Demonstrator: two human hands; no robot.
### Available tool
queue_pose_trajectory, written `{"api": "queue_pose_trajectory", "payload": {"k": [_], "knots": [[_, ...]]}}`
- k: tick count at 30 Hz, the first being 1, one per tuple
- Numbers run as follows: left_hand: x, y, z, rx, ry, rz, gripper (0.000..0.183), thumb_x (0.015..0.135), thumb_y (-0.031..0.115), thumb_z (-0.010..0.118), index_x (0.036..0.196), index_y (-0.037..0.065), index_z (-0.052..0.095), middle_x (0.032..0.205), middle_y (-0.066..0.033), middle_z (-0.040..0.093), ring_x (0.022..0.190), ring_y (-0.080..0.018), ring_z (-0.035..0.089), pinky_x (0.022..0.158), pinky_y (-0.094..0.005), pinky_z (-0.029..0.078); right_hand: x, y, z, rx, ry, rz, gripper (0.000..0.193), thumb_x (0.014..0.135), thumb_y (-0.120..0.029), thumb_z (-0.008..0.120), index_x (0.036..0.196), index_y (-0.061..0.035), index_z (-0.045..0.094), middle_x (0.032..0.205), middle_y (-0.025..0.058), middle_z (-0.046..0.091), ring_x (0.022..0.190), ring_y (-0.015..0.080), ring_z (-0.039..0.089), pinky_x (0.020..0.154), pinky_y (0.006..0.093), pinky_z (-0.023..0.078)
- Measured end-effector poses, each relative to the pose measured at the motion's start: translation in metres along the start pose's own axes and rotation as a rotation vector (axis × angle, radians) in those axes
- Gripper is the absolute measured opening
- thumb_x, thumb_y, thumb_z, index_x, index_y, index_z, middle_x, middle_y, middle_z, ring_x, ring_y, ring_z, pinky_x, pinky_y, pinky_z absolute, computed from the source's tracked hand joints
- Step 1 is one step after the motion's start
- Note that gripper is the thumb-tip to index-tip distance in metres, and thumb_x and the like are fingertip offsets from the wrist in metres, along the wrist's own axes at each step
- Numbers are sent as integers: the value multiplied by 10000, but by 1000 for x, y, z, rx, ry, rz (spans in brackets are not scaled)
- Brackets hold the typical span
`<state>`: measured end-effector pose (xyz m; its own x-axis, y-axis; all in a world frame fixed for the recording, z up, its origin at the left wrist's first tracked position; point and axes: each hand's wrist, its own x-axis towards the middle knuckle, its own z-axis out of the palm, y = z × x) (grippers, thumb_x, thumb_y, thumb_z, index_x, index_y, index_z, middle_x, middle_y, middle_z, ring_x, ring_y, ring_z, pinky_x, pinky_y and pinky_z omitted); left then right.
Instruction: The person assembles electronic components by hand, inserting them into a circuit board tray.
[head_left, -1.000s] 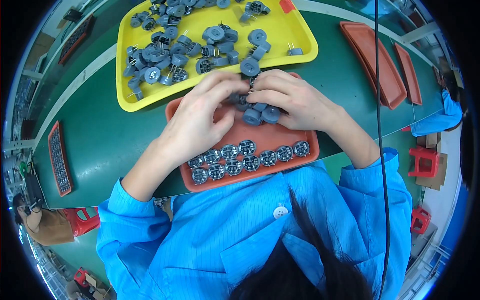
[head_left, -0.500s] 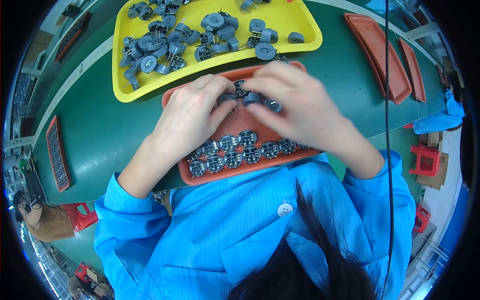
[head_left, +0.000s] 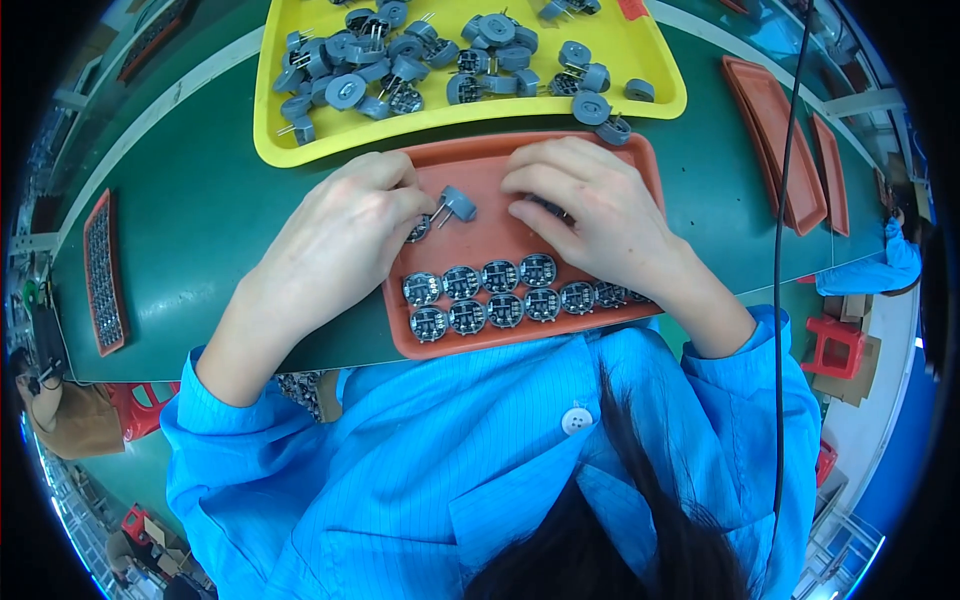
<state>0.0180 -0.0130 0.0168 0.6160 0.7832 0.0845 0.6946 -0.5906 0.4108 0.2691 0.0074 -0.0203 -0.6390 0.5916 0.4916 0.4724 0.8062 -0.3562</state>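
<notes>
My left hand (head_left: 350, 225) is closed at the left side of the orange tray (head_left: 480, 150), its fingertips on a round circuit module (head_left: 419, 230) that they partly hide. Between the two hands a grey round part (head_left: 459, 203) with thin metal pins lies tilted in the tray. Over the tray's right half, my right hand (head_left: 595, 205) curls its fingers and thumb around a dark round module (head_left: 549, 208), mostly covered. Two rows of round circuit modules (head_left: 504, 309) lie along the near side of the tray, circuit faces up.
Beyond the orange tray stands a yellow tray (head_left: 420, 130) heaped with grey round parts (head_left: 345, 90). Stacked orange trays (head_left: 775, 150) lie at the right, and a narrow filled tray (head_left: 103, 270) at the left. A black cable (head_left: 780, 300) hangs down the right side. Another person (head_left: 870, 260) sits far right.
My hands have moved apart from their close position over the tray. The grey part with pins now lies uncovered between them. The whole view has shifted slightly.
</notes>
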Motion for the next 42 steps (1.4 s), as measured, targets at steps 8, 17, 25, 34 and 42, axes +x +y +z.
{"api": "queue_pose_trajectory", "payload": {"k": [8, 17, 25, 34, 42], "knots": [[7, -8, 0, -54, -52, 9, 102, 773, 23, 690, 874, 12, 672, 886, -119, 650, 909, -314, 605, 863, -404, 473, 24, -21, 20, 309, -140, 152, 181, 807, -86, 686, 963, -11, 633, 953, 142, 608, 852, 357, 638, 769, 437, 537], [2, -19, -2, -66, -85, 102, 150, 770, 47, 722, 913, 42, 676, 890, -72, 656, 999, -284, 581, 961, -392, 415, 35, -14, 12, 360, -241, 182, 105, 836, -37, 632, 908, 5, 695, 883, 166, 675, 861, 337, 664, 787, 429, 532], [4, -8, -11, -110, -156, 81, 208, 814, 43, 685, 1018, 29, 652, 912, -97, 665, 976, -276, 617, 949, -399, 432, 31, -19, -5, 372, -180, 146, 68, 850, -65, 643, 882, -13, 673, 805, 152, 695, 781, 303, 694, 728, 390, 552], [40, 25, 22, -310, 65, -11, 212, 838, 56, 709, 1030, -13, 653, 822, -106, 669, 715, -219, 657, 638, -311, 537, -24, 2, -40, -2, -163, 178, 247, 814, -94, 705, 1044, -56, 624, 1017, 96, 609, 1015, 293, 607, 862, 395, 512], [66, 37, 44, -225, 38, 49, 220, 786, 76, 743, 946, -3, 615, 825, -123, 639, 768, -273, 652, 681, -371, 535, -37, 19, -29, 176, -91, 181, 175, 852, -89, 655, 1015, -30, 630, 940, 121, 631, 935, 320, 631, 832, 413, 520]]}}
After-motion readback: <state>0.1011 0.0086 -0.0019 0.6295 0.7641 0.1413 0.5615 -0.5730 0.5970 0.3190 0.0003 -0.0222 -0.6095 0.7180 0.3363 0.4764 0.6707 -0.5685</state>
